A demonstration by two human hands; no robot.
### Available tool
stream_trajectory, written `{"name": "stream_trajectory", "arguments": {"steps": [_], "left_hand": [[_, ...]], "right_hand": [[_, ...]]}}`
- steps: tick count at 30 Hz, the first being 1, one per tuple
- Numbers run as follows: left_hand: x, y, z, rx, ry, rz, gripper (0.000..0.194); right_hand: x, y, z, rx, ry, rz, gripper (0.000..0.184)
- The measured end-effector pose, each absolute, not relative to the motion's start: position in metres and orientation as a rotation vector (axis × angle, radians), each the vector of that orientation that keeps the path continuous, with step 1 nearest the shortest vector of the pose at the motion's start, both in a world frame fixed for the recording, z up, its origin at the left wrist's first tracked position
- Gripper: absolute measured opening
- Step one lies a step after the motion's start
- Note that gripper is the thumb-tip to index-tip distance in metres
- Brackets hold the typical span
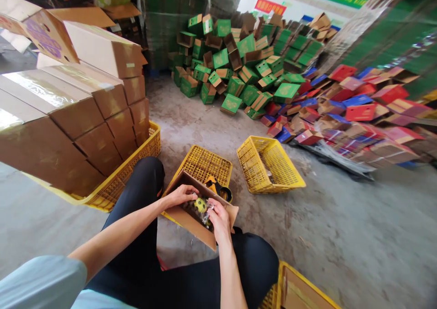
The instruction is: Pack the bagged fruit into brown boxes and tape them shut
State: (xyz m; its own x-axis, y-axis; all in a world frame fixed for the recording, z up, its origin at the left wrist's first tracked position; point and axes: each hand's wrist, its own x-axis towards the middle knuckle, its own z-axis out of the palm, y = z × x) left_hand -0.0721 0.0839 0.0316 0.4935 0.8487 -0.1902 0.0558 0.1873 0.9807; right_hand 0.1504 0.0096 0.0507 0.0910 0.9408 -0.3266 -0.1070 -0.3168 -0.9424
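Observation:
An open brown cardboard box (187,221) rests on my lap over an upturned yellow crate (205,164). Inside it lies a small yellow ball-like item (200,205) in clear wrapping. My left hand (180,194) is curled over the box's upper left edge, fingers closed by the yellow item. My right hand (218,220) pinches the clear wrapping just right of the item. A yellow and black tape dispenser (218,188) sits on the crate behind the box.
A tall stack of sealed brown cartons (75,104) fills a yellow crate (136,163) at my left. Another yellow crate (269,163) lies tipped on the concrete floor. Piles of green boxes (239,58) and red and blue boxes (351,108) lie beyond. A yellow crate (300,286) sits by my right knee.

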Motion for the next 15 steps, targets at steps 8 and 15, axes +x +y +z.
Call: {"name": "stream_trajectory", "arguments": {"steps": [8,15], "left_hand": [[-0.068,0.087,0.017,1.278,0.966,0.745,0.034],[-0.076,0.095,0.002,1.387,1.293,0.704,0.037]], "right_hand": [[0.151,0.011,0.048,-1.468,-0.977,1.366,0.046],[0.161,0.015,0.037,-1.737,-1.31,0.975,0.032]]}}
